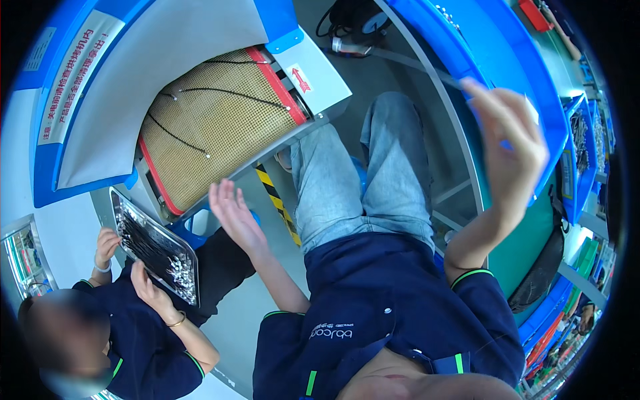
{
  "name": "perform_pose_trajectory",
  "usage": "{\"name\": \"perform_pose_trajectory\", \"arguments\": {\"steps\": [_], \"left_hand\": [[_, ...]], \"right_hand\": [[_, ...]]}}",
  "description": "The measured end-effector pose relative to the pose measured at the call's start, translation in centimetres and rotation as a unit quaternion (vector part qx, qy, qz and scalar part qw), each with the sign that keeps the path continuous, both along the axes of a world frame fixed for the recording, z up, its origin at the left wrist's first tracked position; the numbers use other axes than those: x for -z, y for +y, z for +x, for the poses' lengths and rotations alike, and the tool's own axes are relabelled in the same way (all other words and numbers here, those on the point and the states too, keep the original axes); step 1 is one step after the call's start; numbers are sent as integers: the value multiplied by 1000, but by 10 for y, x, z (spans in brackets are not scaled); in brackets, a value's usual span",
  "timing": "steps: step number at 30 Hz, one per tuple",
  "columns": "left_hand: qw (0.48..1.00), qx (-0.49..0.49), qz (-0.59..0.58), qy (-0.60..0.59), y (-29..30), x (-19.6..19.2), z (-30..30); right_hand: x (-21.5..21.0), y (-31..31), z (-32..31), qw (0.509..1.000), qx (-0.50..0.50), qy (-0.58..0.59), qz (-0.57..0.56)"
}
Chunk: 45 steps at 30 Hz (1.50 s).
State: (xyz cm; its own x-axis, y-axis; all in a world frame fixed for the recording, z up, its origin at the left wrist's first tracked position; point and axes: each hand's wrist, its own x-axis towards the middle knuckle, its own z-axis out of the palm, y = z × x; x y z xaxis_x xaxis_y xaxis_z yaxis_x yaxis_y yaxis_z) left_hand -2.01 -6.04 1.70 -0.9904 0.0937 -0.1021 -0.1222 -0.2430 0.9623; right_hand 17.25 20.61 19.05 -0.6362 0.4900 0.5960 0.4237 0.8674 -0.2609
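Two lines of red characters are printed on a white strip (80, 77) along the left edge of the blue-and-white machine hood (167, 40). A red arrow (299, 78) is carried by a white label near a corner of the pale box (327, 90) beside the mesh belt (220, 110). White lettering (331, 331) is borne on the navy shirt (413, 287).

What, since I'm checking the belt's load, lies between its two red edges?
In the head view, three dark wires lie on the tan mesh belt between the red edges.
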Motion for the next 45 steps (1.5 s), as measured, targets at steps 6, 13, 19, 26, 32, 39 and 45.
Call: {"name": "perform_pose_trajectory", "arguments": {"steps": [6, 13, 19, 26, 32, 39, 45], "left_hand": [[772, 633, -49, -16, 19, 3, 30], [929, 325, -168, 55, 24, 26, 44], [886, 288, -275, 239, 22, -3, 37], [835, 410, -343, 128, 3, 1, 35], [838, 409, -336, 136, 10, -7, 38], [838, 405, -327, 162, 16, -12, 42], [808, 461, -330, 159, 22, -14, 40]], "right_hand": [[29, 37, 38, 976, 135, 169, 23], [-16, 36, 85, 958, 166, 101, 213], [69, -43, -7, 955, -217, -124, -159], [120, -41, -23, 921, -237, -133, -278], [134, -43, -24, 898, -277, -136, -313], [139, -40, -23, 914, -283, -110, -270], [151, -52, -31, 908, -349, -78, -219]]}}
